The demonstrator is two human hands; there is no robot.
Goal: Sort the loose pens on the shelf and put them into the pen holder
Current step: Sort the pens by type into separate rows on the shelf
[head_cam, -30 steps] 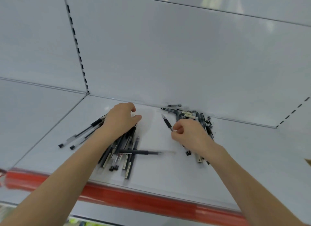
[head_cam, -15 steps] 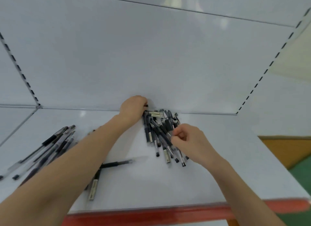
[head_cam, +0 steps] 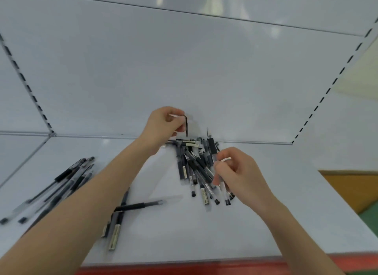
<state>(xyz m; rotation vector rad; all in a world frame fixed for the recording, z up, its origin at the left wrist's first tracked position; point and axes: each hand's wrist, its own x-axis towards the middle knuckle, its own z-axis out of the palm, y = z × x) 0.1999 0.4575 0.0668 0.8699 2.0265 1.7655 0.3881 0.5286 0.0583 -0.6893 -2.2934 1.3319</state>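
Dangling pen (head_cam: 186,127) pinched by left fingers (head_cam: 178,124), right fingers (head_cam: 221,170) gripping pile pens (head_cam: 190,162)

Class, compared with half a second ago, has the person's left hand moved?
Yes: the left hand has lifted off the heap of black pens, now above the seam joining white metal shelf and back panel, pinching a thin black pen.

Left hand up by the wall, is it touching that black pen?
Touching. The head view shows the left hand pinching the top of the black pen, which hangs down above the pile.
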